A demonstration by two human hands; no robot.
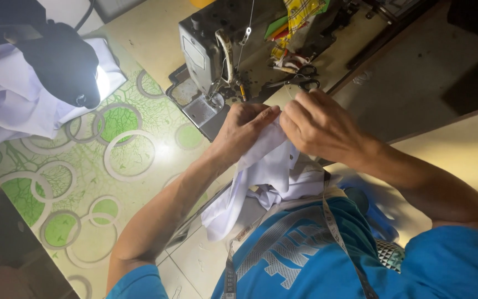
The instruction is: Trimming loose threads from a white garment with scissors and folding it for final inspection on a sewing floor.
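**White cloth pinched between two bare hands before a sewing machine**

White woven cloth (266, 166), soft and creased, is held up in front of the person's chest, just short of the machine bed. The left hand (244, 130) is closed on its upper edge, fingers curled over the fabric; the right hand (319, 124) meets it from the other side, fingertips pressed shut on the same bunched fold. Below the grip the cloth hangs in loose folds, one long tapering strip falling toward the lap. A flexible grey measuring tape (336, 232) drapes over the blue printed T-shirt (305, 254). Beyond the hands stands a grey metal sewing machine (211, 50), with dark-handled scissors (305, 77) on its bed beside coloured fabric scraps (297, 14). The tabletop's glossy covering (112, 144) bears green rings. A black lamp head (65, 63) shines over more white fabric (6, 99).
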